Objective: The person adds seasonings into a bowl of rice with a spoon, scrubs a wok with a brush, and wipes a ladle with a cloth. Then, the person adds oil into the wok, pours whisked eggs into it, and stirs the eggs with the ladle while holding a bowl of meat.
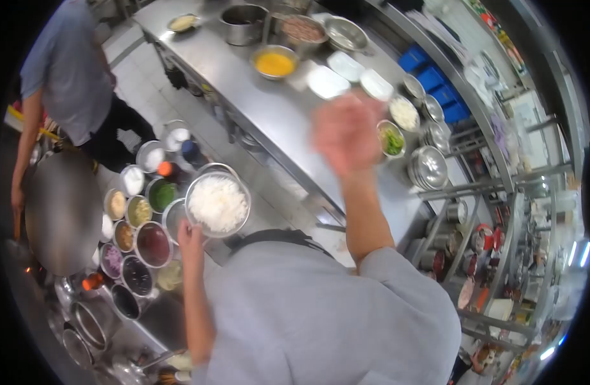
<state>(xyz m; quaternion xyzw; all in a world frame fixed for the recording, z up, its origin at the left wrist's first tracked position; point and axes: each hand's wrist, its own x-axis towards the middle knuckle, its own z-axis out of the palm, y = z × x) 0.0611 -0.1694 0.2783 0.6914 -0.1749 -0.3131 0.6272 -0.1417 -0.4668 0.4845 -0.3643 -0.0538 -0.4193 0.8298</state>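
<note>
My left hand (191, 236) grips the near-left rim of a round metal bowl (244, 222) heaped with white rice (218, 203), held beside my body next to the seasoning containers. My right hand (348, 133) is raised over the steel counter (263, 112), arm stretched forward. Motion smears its fingers, so I cannot tell whether they hold anything. Around it in view are white dishes (328, 83), a small bowl of chopped greens (392, 140) and a bowl of pale white pieces (405, 114).
Another person (73, 70) stands at the left by a large wok (62, 215). Several seasoning tubs, one with dark red contents (154, 244), crowd the left station. A bowl of yellow liquid (274, 62) and a pot (243, 25) stand on the counter. Shelves (494, 256) line the right.
</note>
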